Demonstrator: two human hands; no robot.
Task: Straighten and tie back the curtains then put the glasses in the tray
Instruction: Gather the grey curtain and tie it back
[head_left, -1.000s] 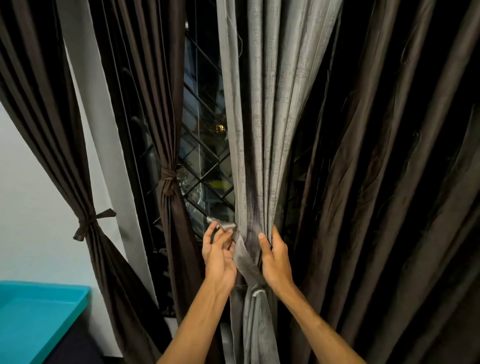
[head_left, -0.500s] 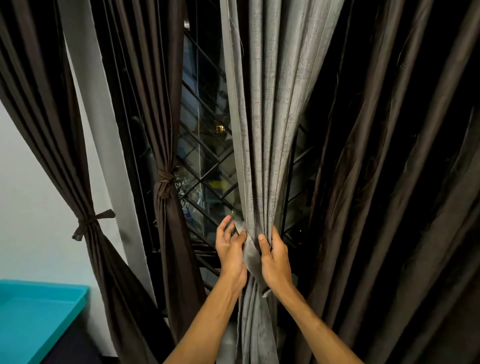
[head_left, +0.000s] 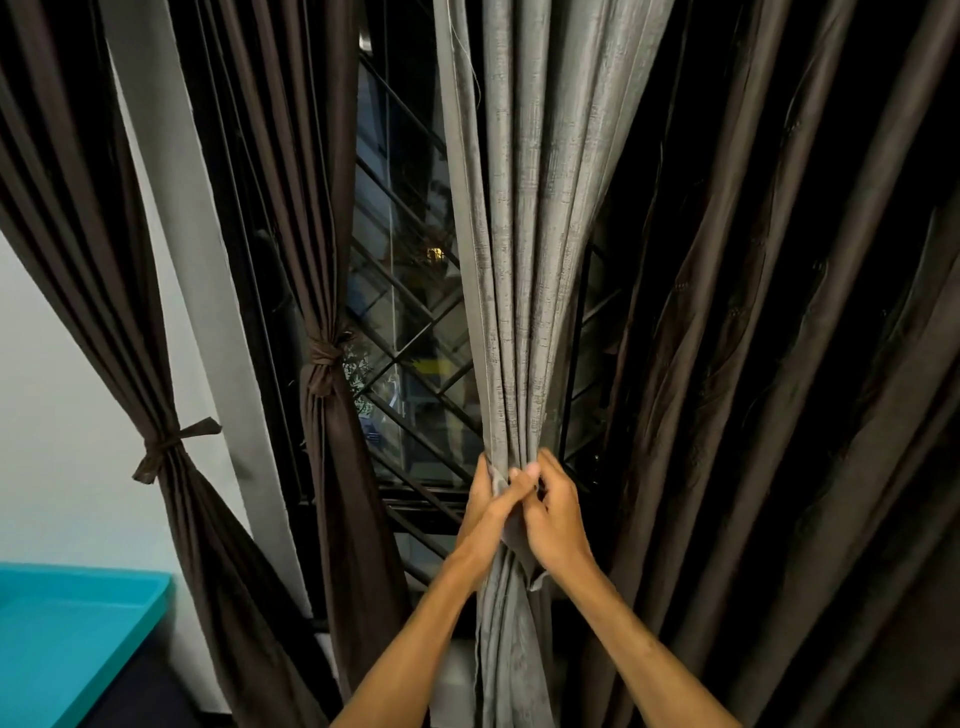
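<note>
The grey curtain was gathered into a narrow bundle at the middle of the view and was gripped at its waist by both hands. The left hand was curled round the bundle from the left, and the right hand was closed on it from the right. The two hands were touching at the front of the folds. Above the hands the folds were spread upward; below them the cloth was hung straight down between the forearms. To the left, the near brown curtain and the far brown curtain were each cinched by a knotted band. A dark curtain was hung loose at the right. The teal tray was seen at the lower left corner, well apart from both hands.
</note>
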